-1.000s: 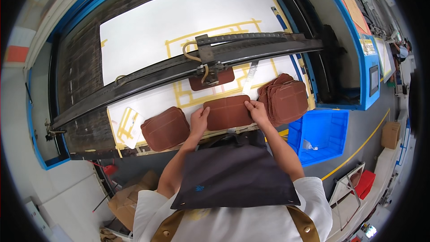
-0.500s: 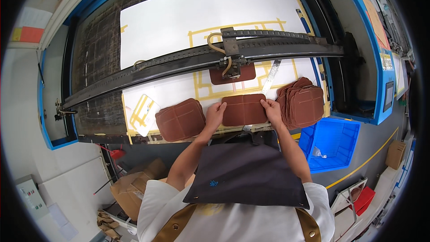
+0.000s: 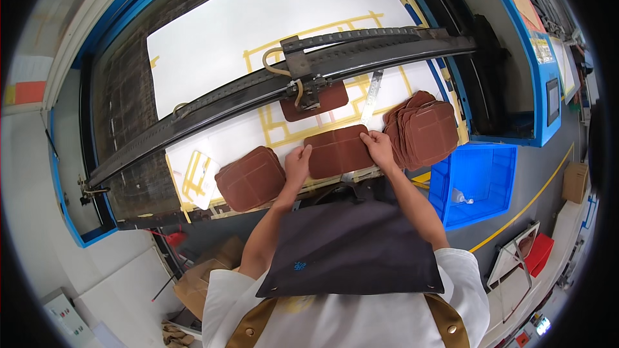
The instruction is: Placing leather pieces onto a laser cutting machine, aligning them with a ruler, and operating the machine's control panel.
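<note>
A brown rectangular panel with rounded corners, leather-like (image 3: 338, 153), is held at its two sides by both my hands over the machine bed's near edge. My left hand (image 3: 297, 166) pinches its left edge, thumb on top. At the upper right corner, my right hand (image 3: 378, 148) grips it the same way. Just left of my left hand lies a stack of similar brown panels (image 3: 250, 179), marked with pale lines. A taller, uneven stack of panels (image 3: 427, 133) sits beyond my right hand. Another brown panel (image 3: 332, 96) lies on the bed, partly hidden beneath the machine head (image 3: 308, 90).
A black gantry beam (image 3: 219, 104) crosses the bed above the white sheet (image 3: 206, 38) with yellow tape lines. A steel ruler (image 3: 372, 95) and a white taped template (image 3: 200, 180) lie there. A blue crate (image 3: 480, 183) holding a small bottle stands at the right.
The whole view has turned and shifted, so the bed appears more tilted. Both hands keep their hold on the brown panel, which stays between the two stacks.
</note>
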The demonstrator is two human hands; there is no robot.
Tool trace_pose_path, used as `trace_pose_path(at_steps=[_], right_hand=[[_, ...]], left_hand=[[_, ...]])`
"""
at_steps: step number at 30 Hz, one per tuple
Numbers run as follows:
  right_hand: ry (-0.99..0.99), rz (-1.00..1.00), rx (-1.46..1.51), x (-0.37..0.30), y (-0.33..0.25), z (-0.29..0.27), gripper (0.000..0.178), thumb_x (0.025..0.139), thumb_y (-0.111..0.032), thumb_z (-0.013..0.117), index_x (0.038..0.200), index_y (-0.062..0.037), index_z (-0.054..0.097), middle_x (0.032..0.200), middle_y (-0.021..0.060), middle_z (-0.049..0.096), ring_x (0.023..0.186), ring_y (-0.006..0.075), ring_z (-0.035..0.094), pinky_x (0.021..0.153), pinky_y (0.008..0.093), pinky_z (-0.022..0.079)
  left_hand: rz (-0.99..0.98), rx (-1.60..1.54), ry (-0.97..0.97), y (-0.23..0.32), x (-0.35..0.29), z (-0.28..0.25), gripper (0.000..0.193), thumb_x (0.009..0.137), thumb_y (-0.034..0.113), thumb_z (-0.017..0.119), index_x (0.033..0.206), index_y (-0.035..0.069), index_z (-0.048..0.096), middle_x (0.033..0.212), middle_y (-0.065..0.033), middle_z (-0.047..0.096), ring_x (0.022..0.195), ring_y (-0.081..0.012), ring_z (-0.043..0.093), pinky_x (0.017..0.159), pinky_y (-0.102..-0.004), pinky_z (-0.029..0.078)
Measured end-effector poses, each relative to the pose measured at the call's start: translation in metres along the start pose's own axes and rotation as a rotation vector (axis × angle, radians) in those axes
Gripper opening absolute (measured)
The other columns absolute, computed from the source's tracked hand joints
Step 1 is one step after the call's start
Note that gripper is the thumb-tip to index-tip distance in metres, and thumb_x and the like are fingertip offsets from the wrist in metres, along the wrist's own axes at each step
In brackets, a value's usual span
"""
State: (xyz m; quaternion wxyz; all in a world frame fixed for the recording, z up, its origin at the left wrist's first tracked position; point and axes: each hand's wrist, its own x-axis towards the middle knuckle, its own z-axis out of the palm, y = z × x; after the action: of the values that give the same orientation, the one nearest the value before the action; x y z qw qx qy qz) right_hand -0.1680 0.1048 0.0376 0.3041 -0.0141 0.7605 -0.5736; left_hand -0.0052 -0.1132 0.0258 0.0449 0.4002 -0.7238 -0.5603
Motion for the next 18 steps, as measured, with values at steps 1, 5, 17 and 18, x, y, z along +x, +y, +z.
trace_pose_path(at_steps=[1, 5, 17, 18], right_hand=[[-0.002, -0.003, -0.021, 0.001, 0.000, 0.000, 0.029, 0.094, -0.022, 0.068, 0.079, 0.0027, 0.070, 0.062, -0.0011, 0.062, 0.058, 0.0044, 0.049, 0.054, 0.0266, 0.042], [0.016, 0.001, 0.021, -0.003, -0.005, 0.002, 0.030, 0.095, -0.022, 0.068, 0.076, 0.0018, 0.067, 0.063, -0.0046, 0.057, 0.059, 0.0027, 0.045, 0.054, 0.0247, 0.038], [0.077, -0.006, -0.028, 0.006, 0.012, 0.008, 0.029, 0.091, -0.023, 0.070, 0.078, 0.0033, 0.068, 0.059, 0.0033, 0.059, 0.056, 0.0069, 0.049, 0.054, 0.0300, 0.042], [0.076, -0.006, -0.027, 0.005, 0.010, 0.008, 0.029, 0.091, -0.023, 0.070, 0.078, 0.0033, 0.068, 0.059, 0.0033, 0.059, 0.056, 0.0069, 0.049, 0.054, 0.0300, 0.042]], left_hand=[[0.000, -0.023, -0.007, 0.000, 0.001, -0.001, 0.039, 0.096, 0.032, 0.064, 0.084, -0.005, 0.063, 0.060, -0.0092, 0.051, 0.057, -0.0143, 0.046, 0.056, -0.0353, 0.040], [-0.058, -0.116, -0.025, 0.009, -0.001, -0.001, 0.036, 0.097, 0.030, 0.065, 0.082, -0.003, 0.065, 0.059, -0.0017, 0.050, 0.054, -0.0093, 0.045, 0.050, -0.0312, 0.038], [-0.163, -0.186, -0.112, 0.028, -0.003, -0.010, 0.031, 0.101, 0.027, 0.062, 0.090, -0.001, 0.068, 0.076, 0.0044, 0.060, 0.069, -0.0032, 0.048, 0.061, -0.0222, 0.039], [-0.163, -0.185, -0.111, 0.023, -0.003, -0.011, 0.031, 0.101, 0.027, 0.062, 0.090, -0.001, 0.068, 0.076, 0.0044, 0.060, 0.069, -0.0032, 0.048, 0.061, -0.0222, 0.039]])
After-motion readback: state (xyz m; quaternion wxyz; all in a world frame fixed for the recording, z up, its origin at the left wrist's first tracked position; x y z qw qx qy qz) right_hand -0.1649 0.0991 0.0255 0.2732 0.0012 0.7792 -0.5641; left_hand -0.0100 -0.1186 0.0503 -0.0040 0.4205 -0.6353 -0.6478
